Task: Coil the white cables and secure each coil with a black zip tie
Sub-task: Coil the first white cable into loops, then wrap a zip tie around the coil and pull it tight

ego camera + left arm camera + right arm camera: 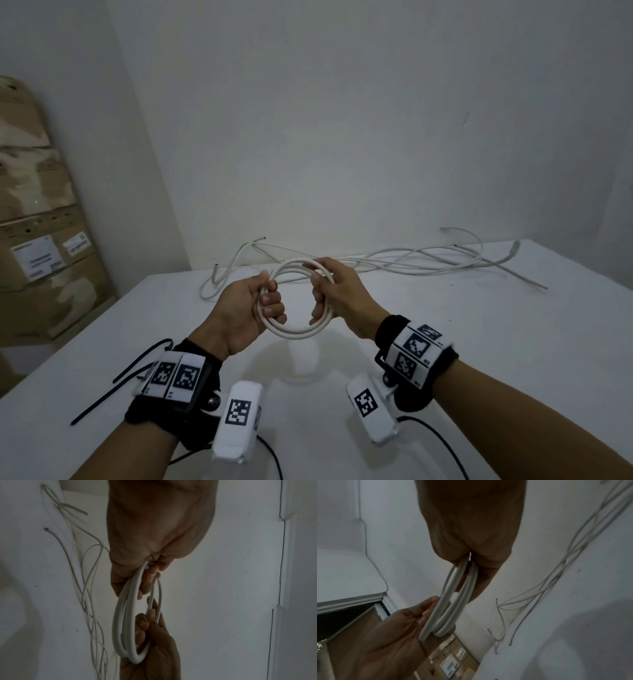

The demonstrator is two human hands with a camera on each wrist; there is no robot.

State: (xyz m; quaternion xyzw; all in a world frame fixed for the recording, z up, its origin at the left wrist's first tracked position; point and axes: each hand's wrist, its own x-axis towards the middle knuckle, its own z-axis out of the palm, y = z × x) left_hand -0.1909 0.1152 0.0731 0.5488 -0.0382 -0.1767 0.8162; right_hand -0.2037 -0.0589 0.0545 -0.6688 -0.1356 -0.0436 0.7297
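Observation:
A white cable coil [301,334] of a few round loops is held up above the white table [479,342]. My left hand [255,308] grips its left side with curled fingers. My right hand [334,291] grips its right side, fingers wrapped through the loops. In the left wrist view the coil [123,628] runs from my left hand [147,577] down to the right hand [154,635]. The right wrist view shows the coil [447,608] between my right hand [471,568] and left hand [412,619]. Black zip ties [113,387] lie by my left wrist.
Several loose white cables [411,262] sprawl tangled along the table's far edge by the white wall. Stacked cardboard boxes [37,222] stand off the table to the left. Thin black cords [442,442] trail from the wrist cameras near the front edge.

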